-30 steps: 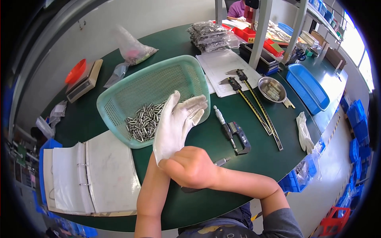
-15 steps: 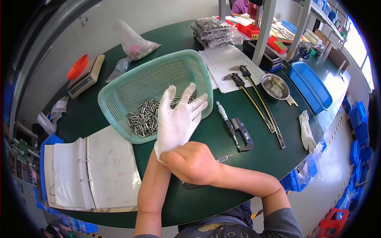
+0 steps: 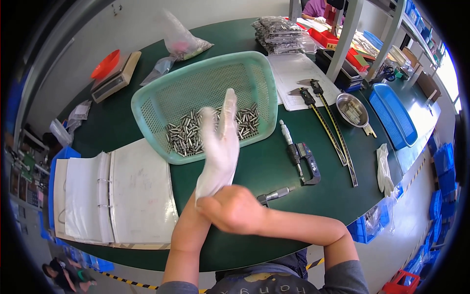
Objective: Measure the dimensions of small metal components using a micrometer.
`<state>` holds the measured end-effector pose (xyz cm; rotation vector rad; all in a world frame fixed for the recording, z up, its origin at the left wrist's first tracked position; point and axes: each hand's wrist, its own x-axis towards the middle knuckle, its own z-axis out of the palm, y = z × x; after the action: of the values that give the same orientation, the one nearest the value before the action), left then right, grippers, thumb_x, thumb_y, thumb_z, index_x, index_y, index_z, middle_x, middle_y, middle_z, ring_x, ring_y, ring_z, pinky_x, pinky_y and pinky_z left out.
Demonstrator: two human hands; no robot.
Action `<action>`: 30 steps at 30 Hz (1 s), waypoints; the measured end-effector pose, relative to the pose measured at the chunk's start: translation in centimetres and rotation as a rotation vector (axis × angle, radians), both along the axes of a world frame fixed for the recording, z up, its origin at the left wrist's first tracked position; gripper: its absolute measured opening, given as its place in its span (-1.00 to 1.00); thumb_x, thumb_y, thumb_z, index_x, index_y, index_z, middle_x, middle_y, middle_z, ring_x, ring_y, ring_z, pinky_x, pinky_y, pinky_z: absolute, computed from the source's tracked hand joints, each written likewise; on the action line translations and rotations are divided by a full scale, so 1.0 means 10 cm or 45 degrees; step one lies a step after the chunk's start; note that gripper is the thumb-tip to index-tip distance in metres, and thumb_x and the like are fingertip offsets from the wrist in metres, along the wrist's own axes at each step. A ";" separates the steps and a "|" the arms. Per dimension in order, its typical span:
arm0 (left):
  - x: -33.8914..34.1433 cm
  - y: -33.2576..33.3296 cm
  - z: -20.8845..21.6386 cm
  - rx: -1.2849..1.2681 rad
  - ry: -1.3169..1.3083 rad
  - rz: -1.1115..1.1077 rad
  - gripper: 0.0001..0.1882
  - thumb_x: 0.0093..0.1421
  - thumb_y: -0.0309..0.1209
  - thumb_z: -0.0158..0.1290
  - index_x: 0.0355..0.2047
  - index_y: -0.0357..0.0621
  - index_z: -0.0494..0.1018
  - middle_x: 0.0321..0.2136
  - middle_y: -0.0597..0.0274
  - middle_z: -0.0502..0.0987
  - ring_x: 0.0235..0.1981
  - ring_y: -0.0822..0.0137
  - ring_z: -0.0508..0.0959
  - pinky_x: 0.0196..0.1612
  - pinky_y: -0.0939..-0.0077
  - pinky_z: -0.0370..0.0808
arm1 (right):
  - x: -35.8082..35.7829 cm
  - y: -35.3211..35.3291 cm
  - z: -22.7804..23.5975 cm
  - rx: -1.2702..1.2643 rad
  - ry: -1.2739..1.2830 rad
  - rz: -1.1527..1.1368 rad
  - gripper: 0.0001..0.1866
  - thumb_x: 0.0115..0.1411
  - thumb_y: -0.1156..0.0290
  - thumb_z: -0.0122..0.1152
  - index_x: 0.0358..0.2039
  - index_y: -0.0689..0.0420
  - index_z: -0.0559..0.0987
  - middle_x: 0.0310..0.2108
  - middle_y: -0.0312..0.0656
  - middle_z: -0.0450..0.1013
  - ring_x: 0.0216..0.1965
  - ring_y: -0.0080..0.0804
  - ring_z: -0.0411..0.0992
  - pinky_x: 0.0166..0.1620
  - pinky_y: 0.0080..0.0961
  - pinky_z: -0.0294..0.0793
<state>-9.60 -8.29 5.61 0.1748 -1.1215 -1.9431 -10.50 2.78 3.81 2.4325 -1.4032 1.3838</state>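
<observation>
My left hand (image 3: 221,152) wears a white glove (image 3: 209,181) and is raised in front of a green perforated basket (image 3: 147,105), its fingers stretched out and a little blurred. Bare, my right hand (image 3: 237,210) is closed at the left wrist, pinching the glove's cuff. Many small metal pins (image 3: 186,134) lie across the basket's bottom, partly hidden behind the gloved hand. To the right of the hands lies a digital micrometer (image 3: 306,161). Another micrometer (image 3: 275,194) shows in part behind my right wrist.
On the right lie two calipers (image 3: 329,127), a metal bowl (image 3: 352,110), a blue basket (image 3: 394,117) and another white glove (image 3: 383,169). An open binder (image 3: 139,196) is at left. Behind stand a scale (image 3: 117,78) and bagged parts (image 3: 279,36). A person (image 3: 316,9) sits beyond.
The gloved left hand has turned from palm showing with fingers spread to a narrower, edge-on pose. My right hand has stayed at the cuff. The view has shifted slightly.
</observation>
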 end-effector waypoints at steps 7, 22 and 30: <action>-0.03 0.05 0.01 -1.528 -1.331 1.170 -0.43 0.06 -0.13 -0.09 0.01 -0.21 0.19 0.08 -0.05 0.08 0.12 0.00 0.04 0.12 0.15 0.01 | -0.31 -0.03 0.34 -0.192 0.148 -0.454 -0.71 -0.20 0.34 0.20 -0.40 0.14 0.45 -0.52 -0.26 0.32 -0.53 -0.36 0.33 -0.44 -0.49 0.31; -0.14 0.30 -0.13 -2.008 -1.534 1.151 -0.53 0.08 -0.27 -0.20 0.05 0.01 0.21 0.15 0.04 0.03 0.19 0.05 -0.03 0.10 -0.06 -0.08 | -0.50 -0.28 0.18 -0.169 0.119 -0.616 -0.84 -0.20 0.45 0.20 -0.59 0.12 0.38 -0.57 -0.27 0.28 -0.48 -0.30 0.27 -0.37 -0.41 0.22; -0.10 0.49 0.04 -1.907 -1.586 1.204 -0.34 -0.06 -0.10 -0.03 0.11 0.14 0.13 0.17 0.09 -0.02 0.15 0.03 0.03 0.01 -0.12 0.02 | -0.38 -0.21 0.14 -0.125 0.204 -0.556 -0.78 -0.17 0.35 0.17 -0.67 0.11 0.31 -0.65 -0.28 0.21 -0.54 -0.37 0.24 -0.42 -0.46 0.19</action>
<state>-10.56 -3.42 5.99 0.8920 -2.3136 0.2926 -14.31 0.64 5.19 1.9644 -1.6486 1.1010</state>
